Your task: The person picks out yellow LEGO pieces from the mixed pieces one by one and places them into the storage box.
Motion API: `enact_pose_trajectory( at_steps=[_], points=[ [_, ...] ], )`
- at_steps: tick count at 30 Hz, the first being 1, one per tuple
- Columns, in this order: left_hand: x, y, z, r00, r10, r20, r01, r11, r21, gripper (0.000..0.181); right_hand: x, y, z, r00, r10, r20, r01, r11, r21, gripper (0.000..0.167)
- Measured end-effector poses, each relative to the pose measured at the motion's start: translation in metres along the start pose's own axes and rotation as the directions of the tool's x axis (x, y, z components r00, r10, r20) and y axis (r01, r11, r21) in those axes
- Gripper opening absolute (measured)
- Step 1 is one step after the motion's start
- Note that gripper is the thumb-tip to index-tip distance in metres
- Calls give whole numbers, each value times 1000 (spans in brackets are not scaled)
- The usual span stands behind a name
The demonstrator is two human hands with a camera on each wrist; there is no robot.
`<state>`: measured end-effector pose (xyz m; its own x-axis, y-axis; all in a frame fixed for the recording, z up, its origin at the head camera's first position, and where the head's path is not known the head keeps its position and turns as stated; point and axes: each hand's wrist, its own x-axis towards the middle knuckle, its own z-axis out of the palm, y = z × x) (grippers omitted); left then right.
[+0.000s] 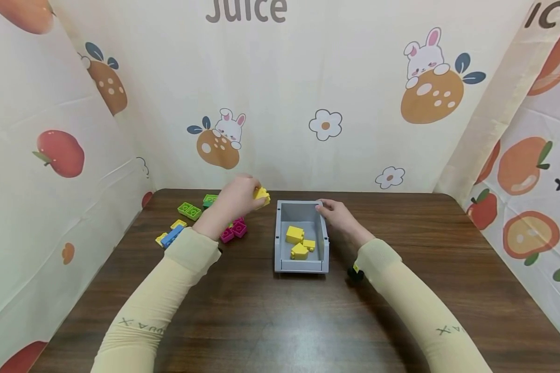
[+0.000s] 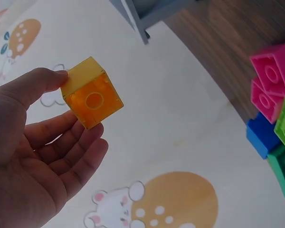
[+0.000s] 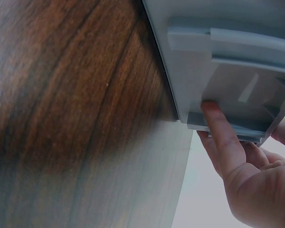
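Observation:
My left hand point(image 1: 237, 198) pinches a yellow toy brick point(image 2: 94, 92) between thumb and fingers, above the table and left of a grey bin point(image 1: 301, 266). The brick's hollow underside shows in the left wrist view. Inside the bin lie several yellow bricks point(image 1: 295, 234). My right hand point(image 1: 338, 216) grips the bin's far right wall, thumb at the rim; in the right wrist view, a finger point(image 3: 221, 128) presses on the outer side. Below and left of my left hand, magenta bricks point(image 1: 227, 235) lie on the table, partly hidden by the forearm.
Lime green bricks point(image 1: 189, 211), a darker green brick point(image 1: 209, 199) and a blue brick point(image 1: 171, 236) among yellow ones lie at the table's left. A printed curtain point(image 1: 280, 155) hangs behind the dark wooden table point(image 1: 270, 321). A small black object point(image 1: 354, 274) shows beside the right sleeve.

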<state>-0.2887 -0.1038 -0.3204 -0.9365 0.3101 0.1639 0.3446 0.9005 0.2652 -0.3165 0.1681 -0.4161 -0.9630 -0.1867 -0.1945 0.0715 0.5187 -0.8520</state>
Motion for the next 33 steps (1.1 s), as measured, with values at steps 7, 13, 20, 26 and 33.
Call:
enact_pose_trajectory(
  at_steps=[7,13,20,26,33],
  points=[
    [-4,15,7,999,51,10,-51,998,23,34,2,1,1,1000,2,11,-3,1000,20,54],
    [-8,26,16,994,95,48,-97,994,45,33,1,1,1,1000,-2,11,1,1000,15,53],
    [-11,38,28,982,157,101,-165,983,84,35,0,1,2,1000,-1,1,1,1000,-2,54],
    [-12,45,39,967,220,131,-235,965,113,35,-1,1,2,1000,-6,-5,6,1000,-20,55],
    [-12,50,49,960,238,146,-253,963,97,35,2,1,3,1000,6,3,-6,1000,2,55]
  ],
)
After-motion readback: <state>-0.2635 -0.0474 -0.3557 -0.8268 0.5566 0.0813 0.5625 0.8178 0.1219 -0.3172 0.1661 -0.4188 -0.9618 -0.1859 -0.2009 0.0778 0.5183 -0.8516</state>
